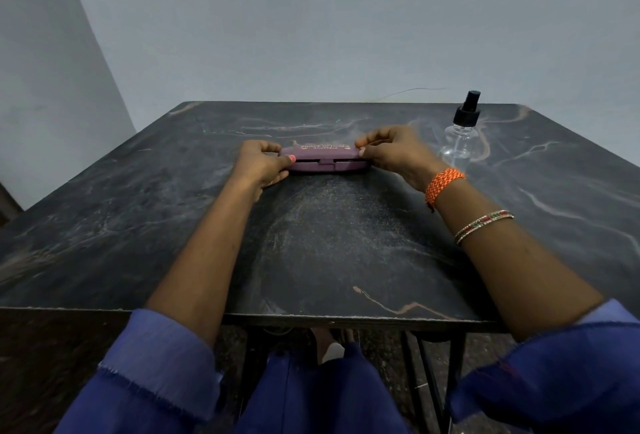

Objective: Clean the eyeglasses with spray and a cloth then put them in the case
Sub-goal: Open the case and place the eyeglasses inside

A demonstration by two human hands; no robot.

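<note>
Both hands are gripping the purple case point(325, 159), one at each end: the left hand point(264, 165) is pinching its left end with the thumb on the front edge and the fingers curled over the lid, and the right hand point(391, 149) is doing the same at the right end. The case is lying flat on the dark marble table point(329, 253), between the two hands, and a thin dark gap is showing along its front seam, so the lid is sitting slightly ajar. Whether it is being opened or pressed closed, I cannot tell. The eyeglasses and the cloth are not showing anywhere; they may be inside the case. Just beyond the right hand and a little to its right, a clear spray bottle point(462, 132) with a black pump is standing upright, apart from the case. If this is the opening step, the next move is calling for the thumbs to lift the lid while the fingers are steadying the base.
</note>
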